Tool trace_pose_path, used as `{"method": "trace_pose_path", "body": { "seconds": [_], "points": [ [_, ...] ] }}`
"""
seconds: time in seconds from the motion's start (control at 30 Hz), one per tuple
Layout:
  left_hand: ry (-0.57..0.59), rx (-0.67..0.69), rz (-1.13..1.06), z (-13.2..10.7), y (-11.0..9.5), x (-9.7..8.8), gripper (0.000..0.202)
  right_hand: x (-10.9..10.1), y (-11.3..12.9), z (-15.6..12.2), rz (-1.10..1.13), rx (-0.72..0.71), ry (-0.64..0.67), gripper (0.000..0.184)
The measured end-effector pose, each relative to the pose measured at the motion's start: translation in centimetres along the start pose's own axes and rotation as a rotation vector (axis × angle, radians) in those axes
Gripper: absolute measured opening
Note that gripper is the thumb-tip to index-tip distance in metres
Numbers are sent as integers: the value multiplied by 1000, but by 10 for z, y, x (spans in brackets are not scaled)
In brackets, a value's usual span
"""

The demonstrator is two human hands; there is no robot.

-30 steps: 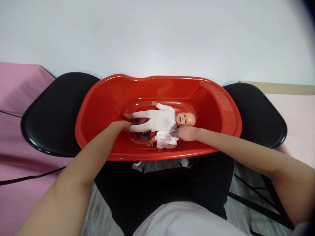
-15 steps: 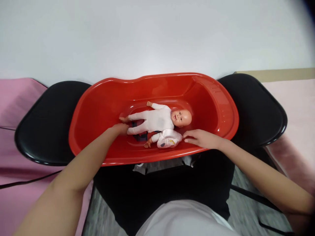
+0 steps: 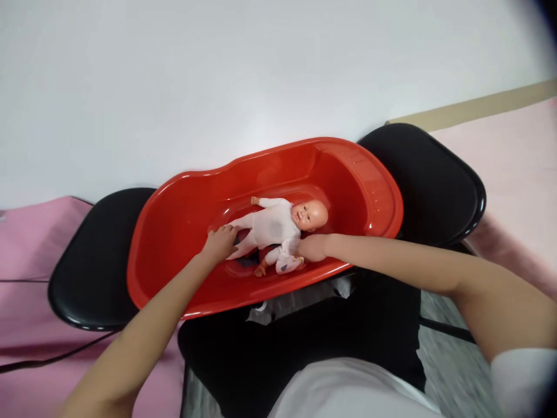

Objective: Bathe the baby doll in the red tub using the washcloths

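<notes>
A bald baby doll [image 3: 272, 225] in a white bodysuit lies on its back in a red baby bathtub [image 3: 174, 232], its head to the right. My left hand [image 3: 221, 242] lies across the doll's lower legs, fingers stretched out and its feet hidden underneath. By the doll's near shoulder, my right hand [image 3: 312, 248] is closed on a small white patterned cloth [image 3: 288, 258]. The cloth covers part of the doll's near arm. My right fingertips are mostly hidden by the cloth and the hand itself. Something dark [image 3: 249, 258] shows beneath the doll's legs.
The tub rests between two black chair seats, one at the left [image 3: 96, 261] and one at the right [image 3: 426, 186]. A white wall [image 3: 261, 75] rises behind. Pink mats [image 3: 39, 244] lie at the left, and a paler pink surface [image 3: 500, 151] at the right.
My right hand has moved left and closed on the cloth, which is now more bunched. My left hand has shifted from beside the feet to over the lower legs. The view has tilted.
</notes>
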State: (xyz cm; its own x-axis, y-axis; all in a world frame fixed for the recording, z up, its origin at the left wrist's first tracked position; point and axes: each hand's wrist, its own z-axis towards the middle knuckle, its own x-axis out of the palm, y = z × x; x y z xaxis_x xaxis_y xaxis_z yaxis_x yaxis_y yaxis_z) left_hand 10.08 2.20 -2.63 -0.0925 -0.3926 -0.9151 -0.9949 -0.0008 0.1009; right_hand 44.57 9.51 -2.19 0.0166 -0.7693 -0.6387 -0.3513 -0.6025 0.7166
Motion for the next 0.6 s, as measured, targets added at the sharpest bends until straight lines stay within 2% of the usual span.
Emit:
{"method": "trace_pose_path", "body": {
  "seconds": [0.07,0.1,0.2,0.3,0.37,0.43,0.5,0.6],
  "points": [
    [-135,59,37,2,-33,-6,83,-9,2,-1,-7,-48,115,25],
    [-171,75,34,4,-50,-7,84,-15,2,-2,-35,-37,122,22],
    [-128,180,76,8,-99,1,97,-35,-1,-9,-148,70,-55,19],
    [-91,308,163,12,-127,20,96,-53,-4,-15,-233,142,-249,24],
    [-128,356,218,15,-134,34,94,-61,-2,-19,-294,219,-372,29],
    [-172,409,253,18,-132,48,95,-66,1,-20,-333,275,-428,33],
    [-191,474,262,21,-126,58,98,-67,4,-19,-353,291,-422,35],
    [-162,578,269,24,-115,66,105,-63,4,-14,-395,293,-386,34]
  ]
}}
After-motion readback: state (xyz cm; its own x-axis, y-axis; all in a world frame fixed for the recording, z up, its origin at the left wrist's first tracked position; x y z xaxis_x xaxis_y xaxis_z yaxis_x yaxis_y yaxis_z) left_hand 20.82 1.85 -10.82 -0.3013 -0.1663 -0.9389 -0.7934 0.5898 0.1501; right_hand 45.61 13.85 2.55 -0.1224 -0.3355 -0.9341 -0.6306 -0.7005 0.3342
